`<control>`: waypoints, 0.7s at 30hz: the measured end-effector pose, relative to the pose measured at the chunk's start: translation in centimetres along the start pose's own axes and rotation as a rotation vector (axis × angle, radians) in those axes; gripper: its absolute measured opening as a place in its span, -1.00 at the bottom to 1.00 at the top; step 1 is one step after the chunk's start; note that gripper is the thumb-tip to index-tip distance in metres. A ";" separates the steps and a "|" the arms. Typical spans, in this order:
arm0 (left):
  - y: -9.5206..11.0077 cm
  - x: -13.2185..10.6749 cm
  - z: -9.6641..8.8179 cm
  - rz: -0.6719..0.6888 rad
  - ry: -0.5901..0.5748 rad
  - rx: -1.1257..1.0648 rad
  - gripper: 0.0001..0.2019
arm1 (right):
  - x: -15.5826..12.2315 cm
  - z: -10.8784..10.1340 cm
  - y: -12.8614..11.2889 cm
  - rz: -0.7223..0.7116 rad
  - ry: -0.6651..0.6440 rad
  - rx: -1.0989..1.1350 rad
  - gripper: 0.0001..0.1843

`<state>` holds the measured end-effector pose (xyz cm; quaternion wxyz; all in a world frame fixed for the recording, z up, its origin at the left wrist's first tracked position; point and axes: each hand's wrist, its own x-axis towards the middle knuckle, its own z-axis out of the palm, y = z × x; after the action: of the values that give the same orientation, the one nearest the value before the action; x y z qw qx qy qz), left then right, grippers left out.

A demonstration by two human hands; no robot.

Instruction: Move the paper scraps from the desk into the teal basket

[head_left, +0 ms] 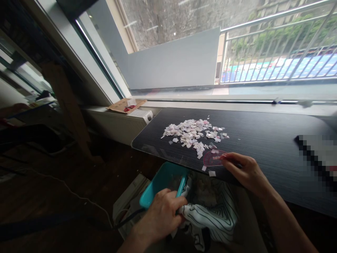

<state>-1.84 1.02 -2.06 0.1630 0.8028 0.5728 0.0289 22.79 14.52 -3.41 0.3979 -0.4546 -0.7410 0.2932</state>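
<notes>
My left hand (164, 211) is closed round the near rim of a teal plastic bin (152, 189), which sits just below the table edge. Between the fingers of my right hand (243, 170) is a translucent pink protractor (212, 159), lying low over the tabletop. Its curved side faces left, beside a few loose paper bits. A spread-out pile of small white and pinkish paper scraps (191, 133) covers the middle of the dark table (263, 130). One scrap (212, 173) lies right at the table's front edge. The bin's bottom is mostly in shadow.
Patterned black-and-white cloth (216, 214) lies below the table edge. Red-handled scissors (129, 108) rest on brown cardboard (118, 105) by the window. A white radiator (142, 114) stands left of the table. A pale cable (65, 182) crosses the dark floor.
</notes>
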 end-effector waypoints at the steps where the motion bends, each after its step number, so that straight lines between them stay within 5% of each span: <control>1: -0.1 -0.1 0.0 -0.001 0.005 0.004 -0.90 | -0.1 -0.1 0.0 0.000 -0.002 0.017 -0.78; 5: -0.1 -0.2 0.1 0.000 0.010 0.000 -0.92 | -0.2 -0.3 -0.2 -0.004 0.023 0.064 -0.77; 10: -0.1 -0.1 0.2 0.007 0.016 -0.008 -0.92 | -0.3 -0.4 -0.5 -0.022 -0.100 0.064 -0.80; 16: 0.3 0.0 -0.3 -0.011 0.007 -0.007 -0.94 | -0.4 -0.6 -0.7 0.056 0.102 0.077 -0.86; 21: 0.5 0.1 -0.5 0.004 0.005 -0.019 -0.93 | -0.4 -0.8 -0.7 0.075 0.013 0.112 -0.88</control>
<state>-1.46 1.10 -1.47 0.1692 0.8024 0.5712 0.0365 23.26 13.94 -2.62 0.4162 -0.4610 -0.7033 0.3459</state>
